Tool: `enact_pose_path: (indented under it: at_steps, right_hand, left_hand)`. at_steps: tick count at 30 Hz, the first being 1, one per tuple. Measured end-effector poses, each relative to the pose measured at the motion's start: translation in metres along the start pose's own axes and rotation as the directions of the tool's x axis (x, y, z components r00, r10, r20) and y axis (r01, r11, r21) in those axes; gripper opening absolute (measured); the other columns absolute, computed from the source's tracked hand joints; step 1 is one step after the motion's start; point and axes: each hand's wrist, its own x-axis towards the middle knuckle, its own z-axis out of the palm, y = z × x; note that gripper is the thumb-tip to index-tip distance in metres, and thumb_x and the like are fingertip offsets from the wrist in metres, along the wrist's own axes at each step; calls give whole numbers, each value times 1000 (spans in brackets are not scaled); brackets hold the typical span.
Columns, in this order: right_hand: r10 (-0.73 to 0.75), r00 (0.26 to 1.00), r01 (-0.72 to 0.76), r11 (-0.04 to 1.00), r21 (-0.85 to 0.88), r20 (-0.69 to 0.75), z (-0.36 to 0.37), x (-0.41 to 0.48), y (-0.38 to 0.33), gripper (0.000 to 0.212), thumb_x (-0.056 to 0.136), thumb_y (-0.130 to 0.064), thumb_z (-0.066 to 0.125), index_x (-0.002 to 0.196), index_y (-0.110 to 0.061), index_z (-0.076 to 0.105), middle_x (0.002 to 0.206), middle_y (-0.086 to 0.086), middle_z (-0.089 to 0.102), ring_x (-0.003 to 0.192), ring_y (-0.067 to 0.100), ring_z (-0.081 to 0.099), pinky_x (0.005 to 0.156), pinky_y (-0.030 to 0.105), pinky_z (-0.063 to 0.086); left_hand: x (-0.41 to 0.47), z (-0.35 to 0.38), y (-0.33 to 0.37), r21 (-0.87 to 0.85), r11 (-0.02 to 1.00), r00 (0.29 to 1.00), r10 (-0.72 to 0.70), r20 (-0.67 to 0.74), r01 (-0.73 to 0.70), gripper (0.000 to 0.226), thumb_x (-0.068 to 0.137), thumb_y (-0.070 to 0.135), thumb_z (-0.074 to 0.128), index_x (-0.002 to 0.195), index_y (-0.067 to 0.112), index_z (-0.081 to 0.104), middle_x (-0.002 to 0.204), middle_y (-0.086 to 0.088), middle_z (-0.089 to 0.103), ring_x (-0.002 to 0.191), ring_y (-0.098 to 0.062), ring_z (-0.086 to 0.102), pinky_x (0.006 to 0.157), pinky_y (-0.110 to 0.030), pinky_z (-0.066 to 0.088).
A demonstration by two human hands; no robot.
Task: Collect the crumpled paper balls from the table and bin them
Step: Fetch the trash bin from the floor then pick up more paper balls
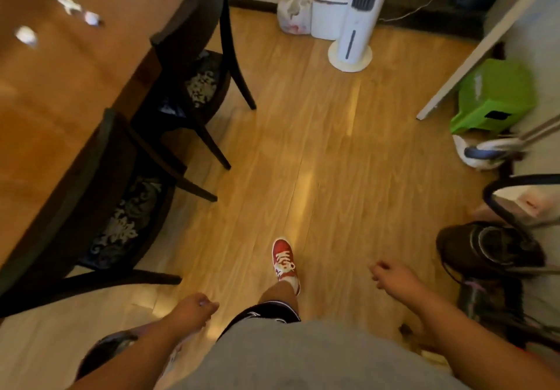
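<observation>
Several small white crumpled paper balls [68, 1] lie blurred on the long shiny brown wooden table [60, 92] at the far left, close to each other near its far end. They are well apart from both hands. The small white plastic bin with a lid [328, 10] stands on the floor against the far wall, between a white plastic bag [294, 10] and a tall white tower fan [356, 25], which stands just in front of it.

The left hand [194, 309] hangs low by the person's side, its fingers curled loosely inward. I cannot tell if it holds anything. The right hand [391, 276] hangs out to the other side, fingers [378, 268] bent a little and loose, with nothing seen in them.

Two dark wooden chairs with flowery black-and-white seats [194, 86] are pushed in beside the table. A foot in a red sneaker with white laces [285, 263] steps on the light wooden floor [318, 147]. A bright green plastic stool [494, 95] sits at the right by a white door frame [485, 43]. A dark round thing [488, 247] lies near the right hand, too blurry to name.
</observation>
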Motion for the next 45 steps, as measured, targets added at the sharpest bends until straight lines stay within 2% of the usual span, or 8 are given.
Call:
enact_pose_path:
  at_steps: [9, 16, 23, 31, 35, 38, 42, 45]
  right_hand:
    - [100, 995, -100, 995, 6, -11, -83, 66, -75, 20, 95, -26, 54, 91, -10, 64, 80, 8, 66, 67, 17, 59, 58, 27, 45]
    - [202, 979, -202, 979, -3, 0, -142, 117, -94, 21, 96, -20, 53, 92, -1, 61, 79, 14, 63, 61, 19, 54, 51, 26, 41]
    - [252, 967, -248, 966, -68, 50, -211, 219, -130, 26, 95, -26, 54, 90, -1, 62, 76, 12, 65, 59, 20, 55, 54, 28, 39]
    - [-16, 990, 55, 958, -280, 140, -273, 323, -284, 27, 94, -30, 55, 83, -6, 62, 85, 18, 69, 78, 31, 66, 72, 39, 52]
    - [-117, 974, 183, 913, -365, 196, -278, 354, -371, 22, 94, -29, 55, 77, -14, 58, 83, 13, 67, 79, 29, 65, 72, 35, 49]
    - [-193, 951, 281, 867, -411, 242, -274, 372, -439, 26, 95, -27, 56, 70, -19, 55, 73, 5, 62, 78, 26, 63, 71, 35, 46]
    - [-302, 901, 420, 785, -456, 311, -259, 377, -521, 24, 94, -28, 57, 70, -25, 54, 71, -4, 60, 74, 17, 60, 68, 32, 45]
    - [-376, 856, 503, 761, -410, 354, -249, 374, -583, 13, 92, -30, 59, 83, -22, 62, 81, -5, 66, 81, 15, 64, 74, 33, 51]
  left_hand:
    - [70, -69, 142, 97, 985, 990, 139, 11, -140, 22, 90, 32, 63, 80, 12, 61, 84, -13, 68, 74, -24, 61, 71, -34, 51]
    - [100, -99, 297, 37, 960, 961, 277, 9, -277, 21, 91, 39, 59, 85, 19, 63, 85, -6, 69, 79, -21, 66, 66, -32, 51]
    - [138, -116, 418, -21, 963, 963, 270, 3, -270, 23, 91, 43, 56, 88, 22, 63, 88, 0, 69, 79, -14, 66, 63, -27, 51]
    - [154, -153, 439, -104, 988, 990, 104, -98, -114, 26, 92, 36, 57, 85, 12, 61, 86, -9, 67, 80, -23, 63, 74, -35, 49]
    - [162, -167, 420, -176, 984, 994, -32, -107, 13, 28, 91, 34, 60, 80, 9, 60, 73, -7, 61, 66, -17, 57, 65, -31, 46]
    - [177, -185, 420, -251, 966, 990, -86, -109, 56, 30, 90, 35, 62, 82, 6, 62, 78, -10, 66, 72, -23, 61, 73, -37, 51]
    - [191, -229, 448, -284, 959, 984, -30, -174, -20, 32, 89, 39, 60, 90, 7, 65, 83, -5, 68, 72, -13, 59, 73, -33, 51]
    - [190, -280, 483, -247, 961, 969, 69, -235, -128, 20, 88, 43, 58, 91, 25, 66, 87, 10, 66, 76, 1, 58, 67, -18, 46]
